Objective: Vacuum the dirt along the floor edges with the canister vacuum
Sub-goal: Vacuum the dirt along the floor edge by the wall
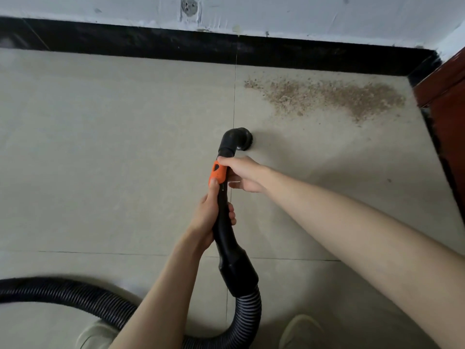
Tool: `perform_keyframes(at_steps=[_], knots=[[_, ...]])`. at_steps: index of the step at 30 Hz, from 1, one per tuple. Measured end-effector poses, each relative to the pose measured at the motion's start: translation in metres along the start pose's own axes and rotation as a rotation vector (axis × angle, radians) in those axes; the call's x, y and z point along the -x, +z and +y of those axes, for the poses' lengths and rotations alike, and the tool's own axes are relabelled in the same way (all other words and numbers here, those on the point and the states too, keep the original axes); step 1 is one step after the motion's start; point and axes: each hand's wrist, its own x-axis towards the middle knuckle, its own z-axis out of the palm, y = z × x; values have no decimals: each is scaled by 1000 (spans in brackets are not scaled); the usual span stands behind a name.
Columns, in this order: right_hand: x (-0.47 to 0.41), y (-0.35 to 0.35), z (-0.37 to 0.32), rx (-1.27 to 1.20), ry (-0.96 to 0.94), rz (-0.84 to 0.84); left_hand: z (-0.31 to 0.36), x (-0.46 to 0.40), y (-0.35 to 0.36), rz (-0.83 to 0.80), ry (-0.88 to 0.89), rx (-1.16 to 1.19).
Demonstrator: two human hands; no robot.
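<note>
1. The black vacuum wand (pixel 222 217) is held by both hands, and its long line points away from the person, toward the wall.
2. The lower part of the wand is gripped by the left hand (pixel 210 217), with the thumb laid up on the orange collar (pixel 218 173).
3. The wand is gripped at the orange collar by the right hand (pixel 242 173), which is the hand nearer the dirt.
4. The round brush head (pixel 242 139) is turned to the right; it may be just above the tile floor (pixel 113 147), though this cannot be told for sure.
5. The dirt (pixel 332 95) is spread ahead and to the right of the brush head, apart from it, close beside the black baseboard (pixel 151 44) and stretching toward the corner.
6. The ribbed hose (pixel 75 295) is looped behind, near the feet.
</note>
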Motion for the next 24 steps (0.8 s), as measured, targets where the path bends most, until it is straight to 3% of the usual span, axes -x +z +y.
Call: perform_keyframes(at_steps=[11, 19, 24], knots=[[-32, -49, -7, -296, -34, 110, 5, -45, 35, -60, -25, -53], [-75, -49, -35, -265, -124, 173, 22, -83, 40, 164, 65, -124], [-78, -46, -34, -102, -230, 229, 35, -101, 31, 172, 136, -161]])
